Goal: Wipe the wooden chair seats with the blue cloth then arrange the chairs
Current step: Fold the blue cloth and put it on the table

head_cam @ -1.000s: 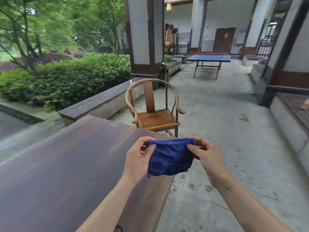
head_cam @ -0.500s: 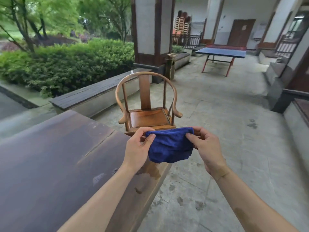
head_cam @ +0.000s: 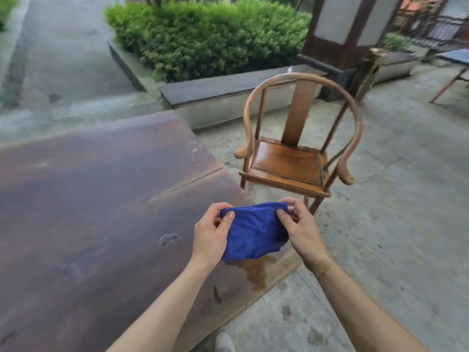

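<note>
A blue cloth [head_cam: 253, 232] hangs folded between my two hands, over the corner of a dark wooden table [head_cam: 88, 212]. My left hand [head_cam: 210, 233] pinches its upper left corner. Its upper right corner is pinched by my right hand [head_cam: 303, 231]. Beyond the hands stands a wooden chair [head_cam: 299, 138] with a round horseshoe back and a bare, shiny seat [head_cam: 289, 165], facing me on the stone floor. The chair is apart from both hands and from the table.
A low stone bench [head_cam: 228, 90] with a dark plank top runs behind the chair, with a green hedge [head_cam: 203, 34] beyond. A pillar [head_cam: 347, 29] stands at the back right, and a blue table-tennis table [head_cam: 456, 59] at the far right edge. My shoe [head_cam: 224, 342] shows below.
The view has tilted down and closed in, so the chair now looks nearer and sits to the right. Both hands keep hold of the cloth as before.
</note>
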The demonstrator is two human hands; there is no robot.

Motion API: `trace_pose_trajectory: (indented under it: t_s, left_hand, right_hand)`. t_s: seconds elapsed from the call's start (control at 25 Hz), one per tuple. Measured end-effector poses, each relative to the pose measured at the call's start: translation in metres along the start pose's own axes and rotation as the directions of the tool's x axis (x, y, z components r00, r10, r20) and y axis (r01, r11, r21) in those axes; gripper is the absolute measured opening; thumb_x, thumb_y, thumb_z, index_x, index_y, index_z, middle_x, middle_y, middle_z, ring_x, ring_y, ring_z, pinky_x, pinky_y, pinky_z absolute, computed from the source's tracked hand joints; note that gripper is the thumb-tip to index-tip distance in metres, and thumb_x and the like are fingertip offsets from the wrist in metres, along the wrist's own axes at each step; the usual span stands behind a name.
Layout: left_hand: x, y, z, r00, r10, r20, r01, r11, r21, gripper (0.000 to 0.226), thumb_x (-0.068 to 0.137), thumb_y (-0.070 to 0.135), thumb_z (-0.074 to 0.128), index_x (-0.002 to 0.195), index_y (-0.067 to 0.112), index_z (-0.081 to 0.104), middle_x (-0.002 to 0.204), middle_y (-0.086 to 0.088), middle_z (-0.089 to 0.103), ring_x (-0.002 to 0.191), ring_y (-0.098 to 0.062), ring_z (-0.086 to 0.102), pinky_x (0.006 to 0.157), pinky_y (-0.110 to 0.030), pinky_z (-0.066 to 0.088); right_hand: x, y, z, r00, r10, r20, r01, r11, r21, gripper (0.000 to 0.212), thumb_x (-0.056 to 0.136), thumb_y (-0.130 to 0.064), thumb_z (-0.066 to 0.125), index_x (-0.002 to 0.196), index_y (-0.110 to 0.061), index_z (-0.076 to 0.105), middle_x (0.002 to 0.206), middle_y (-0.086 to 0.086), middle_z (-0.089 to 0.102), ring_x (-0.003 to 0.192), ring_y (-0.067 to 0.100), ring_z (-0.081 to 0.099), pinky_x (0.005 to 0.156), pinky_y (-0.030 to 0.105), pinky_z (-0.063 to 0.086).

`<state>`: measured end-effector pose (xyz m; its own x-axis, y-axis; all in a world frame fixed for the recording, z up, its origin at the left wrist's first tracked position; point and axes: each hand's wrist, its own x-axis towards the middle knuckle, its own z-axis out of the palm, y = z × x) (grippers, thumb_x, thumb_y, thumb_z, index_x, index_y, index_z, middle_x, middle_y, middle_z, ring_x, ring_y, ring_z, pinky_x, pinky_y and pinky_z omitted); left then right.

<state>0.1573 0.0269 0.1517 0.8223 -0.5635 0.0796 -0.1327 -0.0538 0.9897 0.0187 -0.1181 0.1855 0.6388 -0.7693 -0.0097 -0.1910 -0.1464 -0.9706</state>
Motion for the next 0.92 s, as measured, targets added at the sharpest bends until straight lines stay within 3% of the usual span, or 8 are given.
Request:
trace_pose_trajectory:
  t_s: [0.12,0.24,0.4,0.6,0.8,0.92]
  left_hand:
    - [-0.006,-0.048,0.004,0.984,-0.16,-0.079,0.162,0.987,0.019,0.015,0.094,0.016,0.064,0.092,0.031,0.067,0.08,0.006,0.069,0.073,-0.01,0.059,0.074,-0.038,0.053]
    - [-0.021,-0.094,0.012,0.929,-0.335,-0.153,0.344,0.938,0.032,0.015,0.094,0.016,0.065,0.09,0.031,0.066,0.081,0.006,0.071,0.078,-0.012,0.063,0.08,-0.039,0.053]
    - [-0.028,-0.129,0.027,0.83,-0.506,-0.236,0.535,0.842,0.074,0.012,0.094,0.016,0.064,0.089,0.027,0.063,0.085,0.01,0.07,0.085,-0.016,0.063,0.078,-0.024,0.047]
    - [-0.002,-0.151,0.038,0.803,-0.45,-0.391,0.558,0.799,0.226,0.005,0.095,0.024,0.061,0.096,0.029,0.063,0.09,0.008,0.068,0.082,-0.017,0.061,0.075,-0.03,0.046]
    - [0.015,-0.168,0.034,0.795,-0.407,-0.45,0.6,0.636,0.485,0.01,0.096,0.04,0.057,0.105,0.037,0.06,0.104,0.012,0.06,0.094,-0.016,0.06,0.073,-0.032,0.042]
    - [0.025,-0.166,0.028,0.819,-0.355,-0.451,0.561,0.661,0.498,0.012,0.094,0.039,0.06,0.105,0.036,0.061,0.105,0.012,0.058,0.097,-0.013,0.063,0.078,-0.035,0.051]
  right_hand:
    - [0.024,0.04,0.015,0.986,0.097,0.139,-0.089,0.994,-0.06,0.019,0.096,-0.011,0.059,0.099,-0.029,0.063,0.096,0.011,0.065,0.077,0.007,0.059,0.071,0.025,0.048]
    - [0.045,0.082,0.025,0.924,0.261,0.28,-0.221,0.961,-0.167,0.017,0.094,-0.007,0.06,0.1,-0.022,0.064,0.096,0.018,0.068,0.083,0.017,0.062,0.073,0.029,0.049]
    - [0.081,0.132,0.041,0.84,0.379,0.389,-0.225,0.894,-0.387,0.019,0.089,-0.011,0.066,0.088,-0.03,0.066,0.079,0.004,0.069,0.078,0.019,0.062,0.075,0.034,0.048]
    - [0.121,0.17,0.067,0.866,0.264,0.425,-0.063,0.9,-0.431,0.016,0.088,-0.017,0.067,0.09,-0.033,0.064,0.078,-0.009,0.068,0.076,0.011,0.063,0.079,0.033,0.05]
    - [0.143,0.186,0.079,0.851,0.155,0.501,0.159,0.834,-0.529,0.014,0.089,-0.025,0.067,0.102,-0.031,0.066,0.09,-0.007,0.065,0.085,0.017,0.064,0.082,0.037,0.053]
    - [0.153,0.176,0.074,0.877,0.096,0.471,0.165,0.861,-0.481,0.017,0.089,-0.023,0.068,0.105,-0.027,0.066,0.094,-0.006,0.064,0.086,0.015,0.064,0.085,0.041,0.054]
